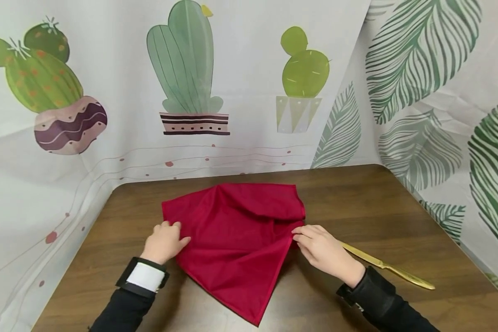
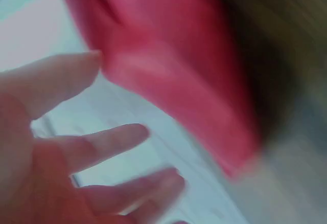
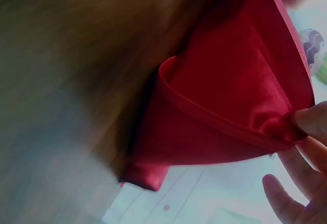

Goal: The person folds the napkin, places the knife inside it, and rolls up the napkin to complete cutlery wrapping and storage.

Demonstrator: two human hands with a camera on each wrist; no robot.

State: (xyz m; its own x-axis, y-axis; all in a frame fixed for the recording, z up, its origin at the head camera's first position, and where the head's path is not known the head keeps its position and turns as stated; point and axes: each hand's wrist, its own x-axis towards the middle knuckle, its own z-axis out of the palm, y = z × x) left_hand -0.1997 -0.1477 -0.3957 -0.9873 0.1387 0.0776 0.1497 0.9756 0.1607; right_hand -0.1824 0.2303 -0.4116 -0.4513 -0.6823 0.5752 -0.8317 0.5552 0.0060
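A red cloth napkin (image 1: 236,240) is spread with folds over the wooden table, one corner pointing toward me. At its left edge is my left hand (image 1: 163,242); in the left wrist view the fingers of that hand (image 2: 76,147) are spread apart, the thumb tip at the cloth's edge. My right hand (image 1: 325,251) pinches the napkin's right edge. Seen from the right wrist, the cloth (image 3: 225,96) hangs in a fold from the thumb and fingers of the right hand (image 3: 306,168). Both wrist views are blurred.
A gold table knife (image 1: 386,265) lies on the table (image 1: 344,193) to the right, partly behind my right hand. Behind the table hangs a white backdrop (image 1: 249,69) printed with cacti and leaves.
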